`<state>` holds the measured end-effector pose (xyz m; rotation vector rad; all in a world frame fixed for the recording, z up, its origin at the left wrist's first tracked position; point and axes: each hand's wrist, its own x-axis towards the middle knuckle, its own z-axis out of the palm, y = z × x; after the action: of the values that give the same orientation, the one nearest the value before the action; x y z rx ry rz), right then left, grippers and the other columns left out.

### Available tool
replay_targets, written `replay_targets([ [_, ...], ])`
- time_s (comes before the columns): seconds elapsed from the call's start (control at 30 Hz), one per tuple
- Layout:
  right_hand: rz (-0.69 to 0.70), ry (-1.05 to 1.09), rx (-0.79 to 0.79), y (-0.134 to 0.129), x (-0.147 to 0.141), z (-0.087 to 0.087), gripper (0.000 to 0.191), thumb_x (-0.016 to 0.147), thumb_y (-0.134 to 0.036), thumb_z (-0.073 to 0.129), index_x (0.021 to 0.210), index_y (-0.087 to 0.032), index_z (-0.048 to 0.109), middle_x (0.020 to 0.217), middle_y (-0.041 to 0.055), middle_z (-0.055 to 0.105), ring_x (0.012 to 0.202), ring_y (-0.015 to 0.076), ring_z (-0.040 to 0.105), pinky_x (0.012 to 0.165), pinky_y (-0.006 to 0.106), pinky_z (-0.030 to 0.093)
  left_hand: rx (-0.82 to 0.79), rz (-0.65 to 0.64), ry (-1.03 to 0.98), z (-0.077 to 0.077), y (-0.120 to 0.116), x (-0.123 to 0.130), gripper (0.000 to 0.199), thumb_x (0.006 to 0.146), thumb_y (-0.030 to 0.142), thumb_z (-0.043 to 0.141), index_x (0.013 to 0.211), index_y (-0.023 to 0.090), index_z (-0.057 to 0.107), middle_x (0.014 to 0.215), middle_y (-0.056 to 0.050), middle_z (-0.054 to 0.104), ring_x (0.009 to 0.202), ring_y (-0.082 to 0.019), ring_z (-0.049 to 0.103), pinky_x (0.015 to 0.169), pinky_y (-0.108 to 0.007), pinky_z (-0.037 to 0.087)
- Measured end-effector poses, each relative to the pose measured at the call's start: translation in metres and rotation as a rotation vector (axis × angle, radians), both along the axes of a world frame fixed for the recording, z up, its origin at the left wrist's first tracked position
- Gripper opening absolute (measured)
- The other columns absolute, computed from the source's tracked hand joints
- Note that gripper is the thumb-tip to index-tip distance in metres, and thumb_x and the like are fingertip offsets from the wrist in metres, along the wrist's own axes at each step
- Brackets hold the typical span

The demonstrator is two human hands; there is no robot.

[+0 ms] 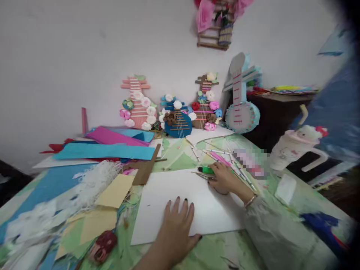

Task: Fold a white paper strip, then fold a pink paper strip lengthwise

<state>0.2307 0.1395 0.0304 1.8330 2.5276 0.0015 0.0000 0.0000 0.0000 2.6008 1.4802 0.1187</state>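
A white sheet of board [174,187] lies on the table in front of me. My left hand [177,228] rests flat on its near edge, fingers spread and holding nothing. At the board's far right side, my right hand [225,178] has its fingers curled over a green marker [206,170] with a dark end. The marker lies level, its right part mostly hidden under the fingers. Thin sticks [203,175] lie just below it at the board's far edge. Several slim pens [239,168] lie beyond and to the right of the hand.
On the left are coloured paper sheets [107,151], a brown strip [147,167], white lace [92,183] and tan paper [116,191]. Flower-decorated paper instruments [178,125] lean on the wall. A white cup [289,148] and blue-handled scissors [320,225] are at the right.
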Motion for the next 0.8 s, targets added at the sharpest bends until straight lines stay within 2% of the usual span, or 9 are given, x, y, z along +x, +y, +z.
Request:
replay_targets([
  [0.17,0.037,-0.034,-0.065,0.019,-0.003,0.009,0.054,0.069,-0.036,0.068,0.113,-0.009,0.053,0.110,0.0163,0.056,0.104,0.0289,0.050,0.084,0.038,0.040,0.046,0.038,0.018,-0.007,0.000,0.006,0.076,0.085,0.067,0.031,0.140,0.015,0.037,0.139,-0.018,0.043,0.130,-0.044,0.031,0.102,-0.067,0.023],
  [0.27,0.016,-0.060,-0.115,0.029,-0.006,0.011,0.041,0.080,-0.038,0.062,0.110,-0.011,0.054,0.103,0.0101,0.059,0.092,0.0214,0.056,0.078,0.037,0.046,0.108,0.045,0.007,-0.012,0.000,0.006,0.075,0.085,0.067,0.030,0.140,0.016,0.037,0.139,-0.017,0.044,0.129,-0.044,0.032,0.101,-0.067,0.024],
  [0.37,0.002,-0.077,-0.153,0.032,-0.009,0.010,0.031,0.089,-0.037,0.054,0.109,-0.014,0.056,0.104,0.0063,0.060,0.087,0.0165,0.060,0.076,0.036,0.051,0.145,0.036,-0.009,-0.014,0.000,0.004,0.074,0.085,0.067,0.031,0.139,0.017,0.040,0.137,-0.016,0.046,0.127,-0.043,0.035,0.100,-0.067,0.026],
  [0.5,-0.010,-0.091,-0.122,0.026,-0.013,0.002,0.031,0.090,-0.034,0.054,0.113,-0.014,0.056,0.110,0.0078,0.059,0.094,0.0186,0.060,0.081,0.039,0.051,0.194,0.026,-0.025,-0.012,0.002,0.003,0.074,0.084,0.068,0.033,0.135,0.017,0.046,0.133,-0.015,0.051,0.123,-0.043,0.040,0.097,-0.065,0.029],
  [0.6,0.007,-0.093,-0.100,0.024,-0.011,-0.003,0.031,0.090,-0.033,0.054,0.114,-0.014,0.055,0.112,0.0083,0.059,0.096,0.0191,0.060,0.081,0.039,0.051,0.288,0.021,-0.037,-0.014,0.003,0.003,0.072,0.083,0.068,0.036,0.132,0.017,0.049,0.129,-0.015,0.055,0.119,-0.042,0.044,0.095,-0.064,0.030],
  [0.8,-0.028,-0.118,-0.025,0.043,0.006,0.002,0.031,0.090,-0.032,0.054,0.115,-0.015,0.055,0.114,0.0084,0.058,0.097,0.0192,0.059,0.082,0.040,0.051,0.530,-0.007,-0.028,-0.024,0.005,0.002,0.068,0.080,0.067,0.043,0.124,0.017,0.056,0.119,-0.012,0.061,0.110,-0.039,0.049,0.091,-0.058,0.029],
])
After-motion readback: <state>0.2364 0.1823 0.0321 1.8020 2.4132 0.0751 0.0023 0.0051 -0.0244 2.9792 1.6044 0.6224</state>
